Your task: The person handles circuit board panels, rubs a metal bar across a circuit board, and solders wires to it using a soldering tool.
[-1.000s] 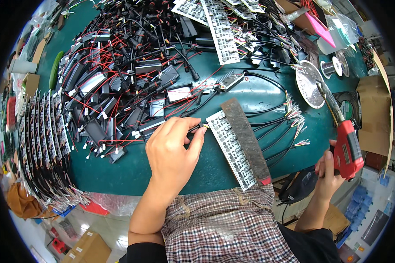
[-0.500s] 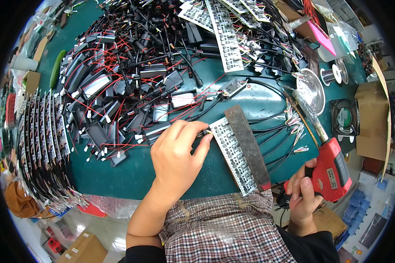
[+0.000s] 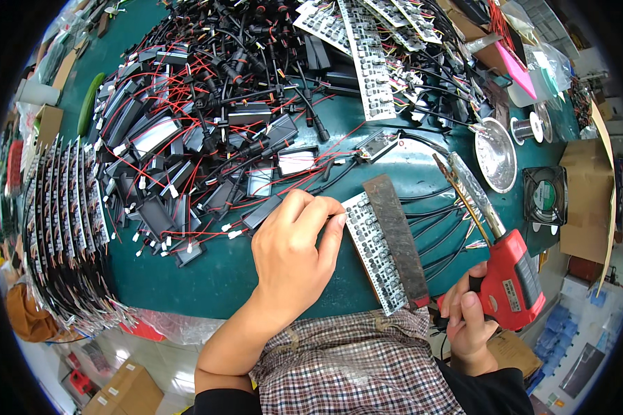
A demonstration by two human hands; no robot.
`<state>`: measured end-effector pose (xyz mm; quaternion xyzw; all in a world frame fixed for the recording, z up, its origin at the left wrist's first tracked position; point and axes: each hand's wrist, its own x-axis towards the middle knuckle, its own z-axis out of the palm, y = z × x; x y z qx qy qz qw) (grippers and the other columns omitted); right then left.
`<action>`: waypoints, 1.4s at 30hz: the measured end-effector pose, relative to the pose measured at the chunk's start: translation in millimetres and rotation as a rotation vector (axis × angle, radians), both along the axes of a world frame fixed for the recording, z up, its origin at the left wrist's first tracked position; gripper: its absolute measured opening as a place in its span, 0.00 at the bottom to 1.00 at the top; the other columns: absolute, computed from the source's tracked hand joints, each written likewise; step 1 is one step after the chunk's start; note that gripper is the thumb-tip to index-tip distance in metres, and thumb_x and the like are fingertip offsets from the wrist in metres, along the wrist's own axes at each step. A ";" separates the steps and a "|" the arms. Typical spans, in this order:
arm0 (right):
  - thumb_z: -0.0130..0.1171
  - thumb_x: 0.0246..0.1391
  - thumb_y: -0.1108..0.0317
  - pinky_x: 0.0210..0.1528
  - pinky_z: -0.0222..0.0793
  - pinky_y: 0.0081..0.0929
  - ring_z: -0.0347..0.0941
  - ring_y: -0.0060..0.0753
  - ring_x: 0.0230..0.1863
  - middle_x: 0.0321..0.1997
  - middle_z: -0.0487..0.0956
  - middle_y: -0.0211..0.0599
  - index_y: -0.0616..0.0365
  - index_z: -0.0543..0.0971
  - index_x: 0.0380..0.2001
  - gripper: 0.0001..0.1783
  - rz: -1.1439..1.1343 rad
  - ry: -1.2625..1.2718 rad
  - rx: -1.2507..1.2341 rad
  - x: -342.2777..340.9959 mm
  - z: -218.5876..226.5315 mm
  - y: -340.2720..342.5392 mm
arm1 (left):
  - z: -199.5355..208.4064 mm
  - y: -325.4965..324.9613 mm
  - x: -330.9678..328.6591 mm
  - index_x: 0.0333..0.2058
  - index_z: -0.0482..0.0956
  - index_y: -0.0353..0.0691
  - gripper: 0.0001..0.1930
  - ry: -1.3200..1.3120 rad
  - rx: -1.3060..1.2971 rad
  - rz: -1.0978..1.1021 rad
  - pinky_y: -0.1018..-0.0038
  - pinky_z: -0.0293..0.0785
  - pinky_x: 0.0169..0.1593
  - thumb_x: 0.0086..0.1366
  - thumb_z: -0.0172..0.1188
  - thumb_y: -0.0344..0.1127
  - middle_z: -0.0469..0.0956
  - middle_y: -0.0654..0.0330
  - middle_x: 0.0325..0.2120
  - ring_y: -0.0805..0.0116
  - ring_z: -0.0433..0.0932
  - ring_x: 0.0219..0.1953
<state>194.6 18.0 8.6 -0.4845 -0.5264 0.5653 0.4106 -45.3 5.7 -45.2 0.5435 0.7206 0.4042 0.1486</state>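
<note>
My left hand is pinched at the upper left end of a white circuit board panel dotted with small dark parts. Whatever lies between its fingertips is hidden. A dark, worn bar lies along the panel's right side. In my right hand is a red soldering gun, gripped at the handle with its metal tube and thin brown rod pointing up and left. Several black cables with stripped, coloured ends spread out from beyond the bar, left of the gun.
A metal bowl sits right of the gun's tip, near a solder wire spool and a small fan. Black housings with red wires heap up at far left. More circuit panels lie at the back; stacked strips stand left.
The soldering gun's tip has moved left, off the metal bowl. My left hand stays at the panel's end, its fingertips a little closer together. The whole view has shifted slightly.
</note>
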 end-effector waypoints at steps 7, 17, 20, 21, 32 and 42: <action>0.61 0.54 0.64 0.24 0.68 0.25 0.62 0.21 0.18 0.31 0.69 0.34 0.60 0.63 0.53 0.27 0.090 -0.015 -0.037 -12.2 10.7 -5.9 | 5.5 0.4 0.2 0.30 0.80 0.36 0.02 -0.199 -0.040 0.002 0.78 0.67 0.27 0.60 0.64 0.27 0.76 0.62 0.26 0.74 0.70 0.21; 0.71 0.46 0.69 0.63 0.66 0.57 0.52 0.56 0.73 0.71 0.50 0.46 0.52 0.50 0.66 0.50 0.548 0.195 -0.155 -45.2 5.1 15.4 | 11.0 0.3 2.8 0.32 0.80 0.34 0.03 -0.344 -0.135 0.093 0.80 0.70 0.29 0.60 0.64 0.26 0.78 0.62 0.26 0.78 0.73 0.25; 0.72 0.44 0.70 0.66 0.63 0.59 0.46 0.58 0.75 0.74 0.43 0.45 0.51 0.53 0.63 0.48 0.552 0.143 -0.140 -57.8 -3.6 16.7 | 7.1 -1.0 0.4 0.32 0.79 0.34 0.04 -0.351 -0.141 0.061 0.80 0.70 0.29 0.59 0.64 0.26 0.79 0.62 0.25 0.79 0.74 0.25; 0.72 0.44 0.70 0.66 0.63 0.59 0.46 0.58 0.75 0.74 0.43 0.45 0.51 0.53 0.63 0.48 0.550 0.141 -0.139 -59.6 -8.4 17.6 | 6.9 -0.7 0.6 0.32 0.79 0.34 0.04 -0.353 -0.139 0.059 0.80 0.70 0.29 0.59 0.64 0.26 0.79 0.62 0.25 0.79 0.74 0.25; 0.65 0.47 0.79 0.66 0.64 0.54 0.46 0.53 0.75 0.76 0.38 0.43 0.44 0.37 0.73 0.59 0.673 0.006 0.196 -79.3 -23.3 19.2 | 7.2 0.2 0.1 0.29 0.79 0.33 0.04 -0.319 -0.107 0.073 0.79 0.68 0.27 0.60 0.64 0.28 0.78 0.62 0.25 0.77 0.74 0.23; 0.62 0.49 0.80 0.66 0.64 0.49 0.48 0.51 0.75 0.77 0.36 0.46 0.51 0.35 0.72 0.57 0.639 -0.145 0.185 -72.5 -33.1 13.1 | 8.5 0.4 -0.7 0.29 0.79 0.34 0.05 -0.325 -0.103 0.081 0.78 0.67 0.26 0.60 0.64 0.29 0.79 0.62 0.24 0.77 0.74 0.23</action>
